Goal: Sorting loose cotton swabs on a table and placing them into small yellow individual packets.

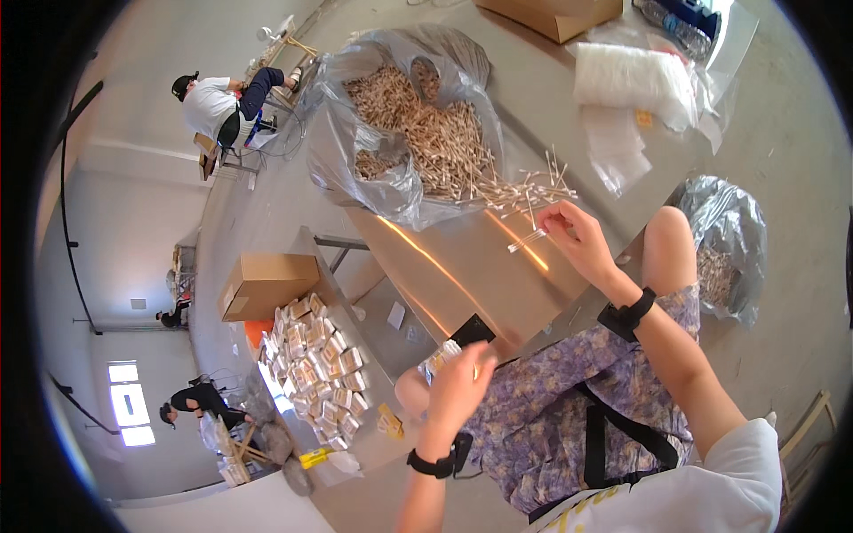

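My right hand [576, 242] pinches a few cotton swabs [527, 240] between thumb and fingertips, above the shiny table [435, 258]. Just beyond it, loose cotton swabs [524, 193] spill out of a large clear plastic bag [404, 200] heaped with many more. Close to my lap, my left hand [458, 386] is closed around a small clear pack of white-tipped swabs [442, 357], partly hidden by my fingers. A flat black object [472, 330] lies beside that pack at the table's near edge.
On the left, a pile of small swab packs [315, 364] lies beside a cardboard box [269, 284]. Clear plastic bags [635, 84] and another carton [551, 16] lie far right. A grey bag of swabs [724, 253] stands by my right knee. Several people sit or stand further left.
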The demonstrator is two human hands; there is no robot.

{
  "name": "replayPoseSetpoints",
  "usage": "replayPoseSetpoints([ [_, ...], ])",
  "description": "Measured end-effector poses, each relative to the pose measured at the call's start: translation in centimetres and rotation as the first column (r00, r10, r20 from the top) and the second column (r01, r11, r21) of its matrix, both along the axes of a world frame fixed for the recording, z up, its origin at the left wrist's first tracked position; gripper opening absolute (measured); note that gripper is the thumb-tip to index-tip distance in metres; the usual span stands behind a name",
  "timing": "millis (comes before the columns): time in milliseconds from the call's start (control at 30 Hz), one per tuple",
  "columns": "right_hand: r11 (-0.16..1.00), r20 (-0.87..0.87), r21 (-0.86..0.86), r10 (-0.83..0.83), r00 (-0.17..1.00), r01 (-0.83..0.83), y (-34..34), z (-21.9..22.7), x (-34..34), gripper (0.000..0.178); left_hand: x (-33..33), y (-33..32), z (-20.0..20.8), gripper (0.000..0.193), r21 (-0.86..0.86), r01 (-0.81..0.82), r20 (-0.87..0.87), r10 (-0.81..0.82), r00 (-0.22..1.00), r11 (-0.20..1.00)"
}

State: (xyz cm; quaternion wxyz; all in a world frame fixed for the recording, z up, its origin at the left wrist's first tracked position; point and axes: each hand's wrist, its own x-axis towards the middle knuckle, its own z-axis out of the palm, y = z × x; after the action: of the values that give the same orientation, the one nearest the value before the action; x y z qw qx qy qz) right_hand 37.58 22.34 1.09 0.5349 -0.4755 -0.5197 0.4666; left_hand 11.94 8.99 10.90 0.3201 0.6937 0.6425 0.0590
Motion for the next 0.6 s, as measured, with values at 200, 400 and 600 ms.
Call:
replayPoseSetpoints([
  [200, 0.973, 0.580, 0.217, -0.069, 0.811, -0.073, 0.8, -3.2, 0.2, 0.022, 4.2, 7.9, -0.5, 0.037, 0.162, 0.052, -0.063, -0.042, 0.997, 0.985],
  [400, 0.822, 0.671, 0.537, -0.281, 0.686, -0.189, 0.7, -4.2, -1.4, 0.016, 7.9, 16.8, -6.6, 0.041, 0.340, 0.174, -0.017, -0.179, 0.984, 0.924],
  [600, 0.873, 0.792, 0.418, -0.214, 0.572, -0.251, 0.7, -4.3, -0.8, 0.003, 11.1, 21.4, -9.5, 0.045, 0.370, 0.334, -0.138, -0.304, 0.943, 0.867],
])
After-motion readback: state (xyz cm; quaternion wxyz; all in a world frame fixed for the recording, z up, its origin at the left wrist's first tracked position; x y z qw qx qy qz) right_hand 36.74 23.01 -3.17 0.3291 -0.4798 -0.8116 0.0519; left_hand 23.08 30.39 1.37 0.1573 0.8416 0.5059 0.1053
